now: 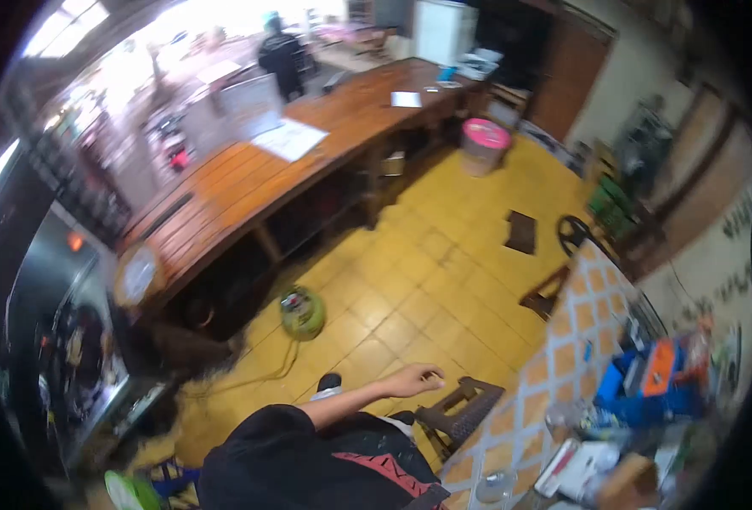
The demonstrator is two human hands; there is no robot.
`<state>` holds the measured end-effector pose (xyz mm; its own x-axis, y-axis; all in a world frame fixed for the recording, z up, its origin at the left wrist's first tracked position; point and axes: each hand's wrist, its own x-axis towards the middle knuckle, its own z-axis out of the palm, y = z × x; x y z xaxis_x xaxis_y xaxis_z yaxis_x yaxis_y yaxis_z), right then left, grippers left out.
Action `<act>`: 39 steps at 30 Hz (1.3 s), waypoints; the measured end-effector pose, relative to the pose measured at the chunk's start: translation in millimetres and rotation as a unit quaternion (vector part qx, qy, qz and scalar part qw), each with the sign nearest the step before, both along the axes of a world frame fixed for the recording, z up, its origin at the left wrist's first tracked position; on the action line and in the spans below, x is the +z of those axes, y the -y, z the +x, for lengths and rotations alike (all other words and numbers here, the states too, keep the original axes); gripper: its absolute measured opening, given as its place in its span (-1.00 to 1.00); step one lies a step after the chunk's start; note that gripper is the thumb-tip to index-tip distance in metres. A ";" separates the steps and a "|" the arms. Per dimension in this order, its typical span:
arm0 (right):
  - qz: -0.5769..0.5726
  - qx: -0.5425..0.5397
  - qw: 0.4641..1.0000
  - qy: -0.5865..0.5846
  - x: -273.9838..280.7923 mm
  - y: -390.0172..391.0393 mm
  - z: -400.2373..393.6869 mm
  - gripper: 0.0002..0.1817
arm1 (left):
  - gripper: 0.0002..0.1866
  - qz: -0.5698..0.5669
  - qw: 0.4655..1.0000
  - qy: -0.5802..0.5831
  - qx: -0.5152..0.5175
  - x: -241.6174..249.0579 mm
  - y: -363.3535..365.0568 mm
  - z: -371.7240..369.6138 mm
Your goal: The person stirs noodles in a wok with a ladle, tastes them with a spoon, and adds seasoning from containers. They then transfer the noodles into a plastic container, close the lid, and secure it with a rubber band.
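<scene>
The yellow tiled floor (431, 276) takes the middle of the view. At 11 o'clock stands a long wooden surface (223, 189), with a paper sheet (289, 139) lying on it. At 4 o'clock is a patterned surface (533, 382), crowded on its far side; a blue container (612, 384) is among the things there.

The low dark stool (475, 418), the thing nearest to the hand, is on the floor at 5 o'clock, close beside the patterned surface. The green gas cylinder (304, 316) stands at 8 o'clock, and its hose (289, 367) runs over the floor at 7 o'clock.

The left hand (412, 381) is between 5 and 6 o'clock, near the stool; I cannot tell if they touch. Its fingers are loosely bent, the gap narrow, with nothing seen in them. The right hand is out of view.

In my judgement, a foot could catch on the hose and pull the cylinder over, because it lies loose near the shoe (330, 382). A careless step could also knock the stool.
</scene>
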<state>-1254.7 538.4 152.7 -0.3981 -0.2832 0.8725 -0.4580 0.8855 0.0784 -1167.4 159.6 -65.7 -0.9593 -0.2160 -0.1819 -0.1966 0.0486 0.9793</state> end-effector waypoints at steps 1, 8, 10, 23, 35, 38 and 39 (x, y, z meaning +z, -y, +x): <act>-0.007 0.087 0.995 0.046 -24.6 40.8 0.5 -0.86 | -0.49 0.083 0.995 0.045 -0.003 15.9 4.9 11.9; 0.147 0.582 0.693 0.399 -160.3 315.3 77.0 -0.80 | -0.38 0.398 0.882 0.071 0.241 14.3 71.8 122.9; 0.183 0.624 0.667 0.363 -163.8 369.4 100.3 -0.71 | -0.48 0.333 0.873 0.082 0.347 -16.1 120.2 166.0; 0.199 0.409 0.703 0.546 -198.7 362.3 120.7 -0.54 | -0.16 0.360 0.628 -0.100 0.683 -11.8 448.1 278.0; 0.387 0.474 0.520 0.596 -328.3 366.1 88.5 -0.46 | -0.65 0.067 0.883 -0.044 0.462 157.4 178.3 411.8; 0.543 0.486 0.403 0.554 -341.6 434.1 81.3 -0.45 | -0.69 -0.217 0.886 -0.041 0.407 282.9 111.7 447.9; 0.588 0.482 0.418 0.497 -331.4 463.6 87.3 -0.45 | -0.70 -0.279 0.883 -0.050 0.373 310.2 89.5 453.8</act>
<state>-1167.4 74.8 -178.7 0.3949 -0.7309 -0.5566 -0.8816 -0.1311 -0.4533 -713.7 70.2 244.5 -0.5166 -0.8248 0.2300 -0.2925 0.4224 0.8579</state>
